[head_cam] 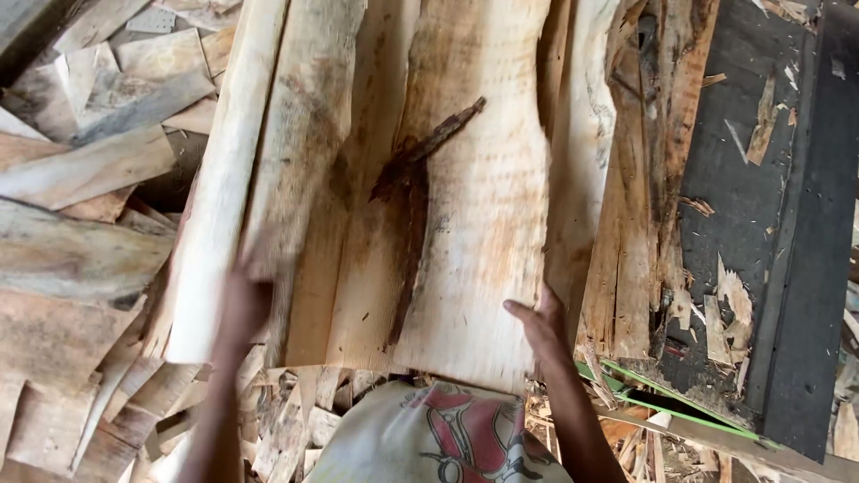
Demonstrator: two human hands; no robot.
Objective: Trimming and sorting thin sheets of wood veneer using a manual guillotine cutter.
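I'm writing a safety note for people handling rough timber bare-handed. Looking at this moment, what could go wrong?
1. Splinters: both bare hands, left hand and right hand, grip the rough-sawn wide plank at its near end.
2. The dark cracked strip running down the plank could split further or snag the fingers.
3. Footing: loose offcuts and slivers lie piled around, so a trip or slipping stack seems possible.

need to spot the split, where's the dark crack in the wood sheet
In the head view the dark crack runs down the centre of the pale sheet, between the left hand and right hand.
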